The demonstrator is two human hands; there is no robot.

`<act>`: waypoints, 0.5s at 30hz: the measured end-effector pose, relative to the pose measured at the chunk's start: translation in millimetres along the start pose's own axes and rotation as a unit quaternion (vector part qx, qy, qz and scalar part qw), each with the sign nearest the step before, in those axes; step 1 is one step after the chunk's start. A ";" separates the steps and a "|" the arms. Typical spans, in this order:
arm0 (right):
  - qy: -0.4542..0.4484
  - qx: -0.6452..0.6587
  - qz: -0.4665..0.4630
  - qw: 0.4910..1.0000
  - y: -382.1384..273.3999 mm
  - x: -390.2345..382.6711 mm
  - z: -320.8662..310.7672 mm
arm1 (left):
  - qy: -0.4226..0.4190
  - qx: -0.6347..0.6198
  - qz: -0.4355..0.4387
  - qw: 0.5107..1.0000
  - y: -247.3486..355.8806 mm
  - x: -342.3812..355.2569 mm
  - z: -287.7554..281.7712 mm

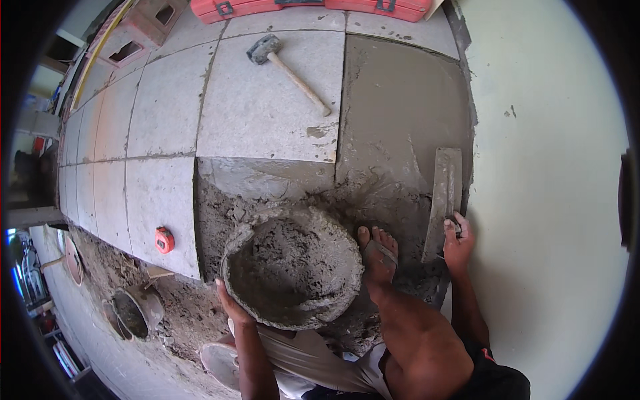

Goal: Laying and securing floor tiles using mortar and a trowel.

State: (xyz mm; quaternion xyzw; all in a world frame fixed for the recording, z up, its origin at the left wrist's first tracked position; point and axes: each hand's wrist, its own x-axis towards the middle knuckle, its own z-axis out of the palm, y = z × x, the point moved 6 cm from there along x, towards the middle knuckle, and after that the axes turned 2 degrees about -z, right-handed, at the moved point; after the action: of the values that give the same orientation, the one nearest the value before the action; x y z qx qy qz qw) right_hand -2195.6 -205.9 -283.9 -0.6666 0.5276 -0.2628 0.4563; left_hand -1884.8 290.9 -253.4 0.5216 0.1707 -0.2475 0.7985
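R hand (pixel 457 243): fingers (pixel 461 223) curled tight on the handle of a long flat trowel (pixel 445 193). The blade runs up and away from the fingers, lying along the R edge of the wet mortar bed (pixel 400 113), just beside the pale wall (pixel 553 200). Trowel is coated grey w/ mortar.

L hand (pixel 230 303): fingers spread narrow against the lower-L rim of a round mortar pan (pixel 293 267); thumb side shows on the rim, the rest goes under the pan, so can't tell the full grip. Pan is tilted, mouth up toward the camera, caked w/ mortar inside, sitting on rough mortar between the two hands.

Just R of the pan, touching it: a bare foot in a sandal (pixel 379 250) planted on the mortar.

Further out: laid grey floor tiles (pixel 260 100) w/ a rubber mallet (pixel 287 67) lying on them, well apart from both hands. Orange tape measure (pixel 164 239) on a tile edge, L of the pan. A second bucket (pixel 133 312) lower L on the rubble. Red level (pixel 313 8) at the top edge.
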 end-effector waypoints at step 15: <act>-0.406 -0.504 -0.406 0.645 -313.9 -76.5 120.3 | 0.115 -0.024 0.052 0.992 27.1 -42.1 73.6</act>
State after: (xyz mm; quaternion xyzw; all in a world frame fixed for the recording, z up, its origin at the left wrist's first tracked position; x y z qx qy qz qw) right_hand -1973.3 -85.6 -49.4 -0.9809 0.0170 0.1821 0.0660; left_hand -1902.7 241.6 -181.5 0.5356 0.2399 -0.1398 0.7975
